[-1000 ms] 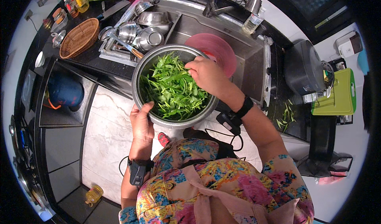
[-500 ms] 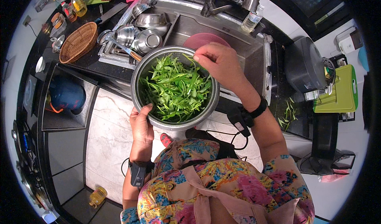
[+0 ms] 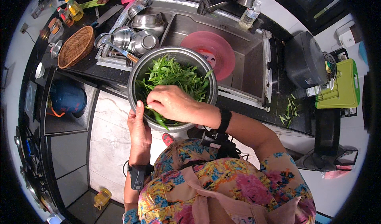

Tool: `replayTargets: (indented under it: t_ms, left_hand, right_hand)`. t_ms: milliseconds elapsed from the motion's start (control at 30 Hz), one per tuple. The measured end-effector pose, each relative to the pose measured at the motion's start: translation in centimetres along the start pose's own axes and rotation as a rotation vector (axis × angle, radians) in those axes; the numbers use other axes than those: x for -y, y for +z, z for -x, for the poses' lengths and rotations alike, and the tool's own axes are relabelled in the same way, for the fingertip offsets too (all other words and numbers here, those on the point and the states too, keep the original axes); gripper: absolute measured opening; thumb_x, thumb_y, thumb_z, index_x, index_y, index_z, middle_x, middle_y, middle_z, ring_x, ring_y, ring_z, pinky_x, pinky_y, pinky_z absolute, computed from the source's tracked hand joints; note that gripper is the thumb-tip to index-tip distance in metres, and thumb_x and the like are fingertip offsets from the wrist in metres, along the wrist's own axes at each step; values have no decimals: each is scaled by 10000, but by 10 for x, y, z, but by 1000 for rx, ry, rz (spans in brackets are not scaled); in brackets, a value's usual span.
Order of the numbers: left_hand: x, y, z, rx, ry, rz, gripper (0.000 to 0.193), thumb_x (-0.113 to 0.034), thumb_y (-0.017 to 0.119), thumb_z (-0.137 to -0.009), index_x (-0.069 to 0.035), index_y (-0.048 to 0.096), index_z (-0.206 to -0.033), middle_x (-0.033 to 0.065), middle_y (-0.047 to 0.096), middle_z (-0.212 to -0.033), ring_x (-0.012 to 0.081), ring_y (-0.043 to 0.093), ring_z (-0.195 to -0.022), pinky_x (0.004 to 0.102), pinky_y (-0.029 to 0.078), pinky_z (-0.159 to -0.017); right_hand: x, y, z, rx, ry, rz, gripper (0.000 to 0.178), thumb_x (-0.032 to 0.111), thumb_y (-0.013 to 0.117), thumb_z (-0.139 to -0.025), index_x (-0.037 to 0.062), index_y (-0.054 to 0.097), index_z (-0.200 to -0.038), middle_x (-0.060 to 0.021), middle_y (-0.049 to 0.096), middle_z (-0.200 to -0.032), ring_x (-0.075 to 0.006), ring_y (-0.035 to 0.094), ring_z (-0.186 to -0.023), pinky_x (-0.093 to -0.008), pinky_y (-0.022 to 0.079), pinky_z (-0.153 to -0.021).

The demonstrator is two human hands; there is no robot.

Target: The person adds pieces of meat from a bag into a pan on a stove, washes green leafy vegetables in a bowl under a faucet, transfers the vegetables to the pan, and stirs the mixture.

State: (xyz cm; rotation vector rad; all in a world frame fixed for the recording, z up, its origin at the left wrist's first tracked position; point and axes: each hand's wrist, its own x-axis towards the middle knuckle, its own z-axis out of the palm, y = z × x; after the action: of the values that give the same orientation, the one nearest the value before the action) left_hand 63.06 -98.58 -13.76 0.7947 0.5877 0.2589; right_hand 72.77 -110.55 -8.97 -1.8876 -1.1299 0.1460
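A round metal pot full of cut green leaves is held in front of me, by the sink's near edge. My left hand grips the pot's near left rim, its thumb lying over the edge. Over the leaves, close to that thumb, my right hand has its fingers pinched on a few green leaves. Part of the heap lies hidden under the right hand. One leaf hangs on the pot's right rim.
Behind the pot, the sink holds a pink basin. Metal bowls and a ladle crowd the drainboard. On the left counter are a wicker basket and a knife. Loose leaves lie on the right counter.
My right hand has moved from the pot's far right rim to its near left side, beside my left thumb. More of the pink basin now shows. My left hand keeps its grip.
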Motion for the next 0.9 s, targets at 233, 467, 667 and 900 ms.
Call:
replayTargets:
  t_ms: [233, 467, 667, 900]
  left_hand:
    - [4, -3, -2, -6, 23, -33, 143, -25, 560, -823, -29, 563, -966, 51, 617, -893, 128, 588, -778, 247, 486, -701]
    - [10, -7, -2, -82, 93, -67, 213, 85, 538, -764, -32, 551, -942, 46, 611, -868, 123, 579, -743, 247, 484, -710]
    - [10, -6, -2, -64, 53, -63, 188, 41, 662, -757, -31, 583, -911, 54, 640, -881, 122, 592, -766, 250, 486, -737]
    - [6, -1, 3, -130, 19, -38, 248, -7, 719, -729, -22, 593, -943, 63, 649, -877, 134, 609, -743, 258, 504, -691]
  right_hand:
    - [0, 12, 5, 170, -48, 235, 99, 118, 599, -757, 30, 580, -716, -102, 524, -712, -285, 570, -681, -380, 479, -635]
    - [-2, 18, 6, -36, -124, 132, 70, 57, 631, -622, 41, 566, -642, -67, 519, -635, -243, 556, -578, -354, 459, -513]
    - [-35, -65, -5, -138, 181, 37, 49, 35, 617, -771, 24, 636, -816, -69, 621, -744, -116, 595, -667, -245, 468, -594]
    - [-25, -167, 27, -41, 358, -85, 130, 84, 568, -821, 13, 643, -901, -47, 633, -794, -152, 596, -657, -263, 474, -590]
